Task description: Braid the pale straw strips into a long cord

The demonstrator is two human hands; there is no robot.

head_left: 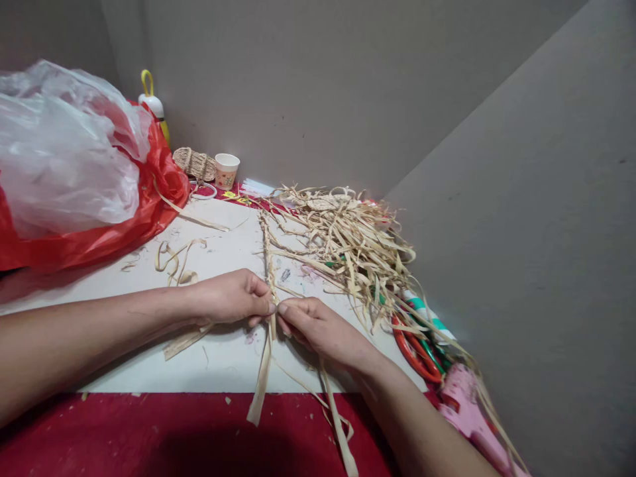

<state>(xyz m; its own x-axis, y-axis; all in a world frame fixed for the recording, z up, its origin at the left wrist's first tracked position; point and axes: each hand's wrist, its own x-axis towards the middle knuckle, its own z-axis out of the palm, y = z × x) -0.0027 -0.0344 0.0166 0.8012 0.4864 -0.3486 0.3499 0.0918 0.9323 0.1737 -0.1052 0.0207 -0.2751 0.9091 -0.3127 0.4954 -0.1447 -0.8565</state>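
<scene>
Both hands are right in the middle of it here! The left hand (233, 298) has its grip pinched firmly on the lower end of a narrow straw braid (267, 245), and the right hand (313, 324) meets it there, thumb and fingers together on the straw, the two sets of fingertips almost touching. The braid itself lies on the white board (233, 374), running from the hands up towards the far edge.

And how far along are we? The stretch beyond the hands looks worked, knobbly and drawn tight, so a fair length appears done. Below the hands, though, it's all loose: a broad flat strand (261, 391) hangs past the board's near edge, and a long ribbon of straw (338, 424) trails from beneath the right hand over the red-covered worktop (124, 430). Those lengths look unplaited, so there's clearly some left.

Plenty of material, too! A big heap of straw (355, 238) spreads to the right, with red-handled scissors (415, 358) and a pink glue gun (467, 404) beside it, neither in hand.
</scene>
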